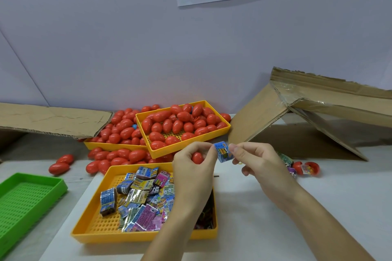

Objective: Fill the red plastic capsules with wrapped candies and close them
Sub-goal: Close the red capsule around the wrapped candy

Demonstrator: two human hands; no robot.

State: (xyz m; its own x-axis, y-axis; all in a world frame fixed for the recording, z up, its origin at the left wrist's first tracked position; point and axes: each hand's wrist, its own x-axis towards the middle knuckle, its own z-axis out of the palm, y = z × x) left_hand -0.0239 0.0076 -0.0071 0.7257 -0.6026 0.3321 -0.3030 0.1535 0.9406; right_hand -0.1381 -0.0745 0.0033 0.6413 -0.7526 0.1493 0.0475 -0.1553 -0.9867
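My left hand [192,167] curls around a red capsule [197,158] in its palm, and its thumb and forefinger pinch the left edge of a blue wrapped candy [222,151]. From the other side my right hand [257,161] pinches the same candy, held in the air between both hands. Below them, a yellow tray [93,218] holds several wrapped candies [144,197]. Further back, two yellow trays [182,148] are heaped with closed red capsules [180,123], and more lie loose on the table [118,157].
An empty green tray [25,201] sits at the left. An open red capsule with candy [308,168] lies at the right beside small packets. Torn cardboard boxes stand at the back left [53,118] and back right [318,108]. A wall closes the back.
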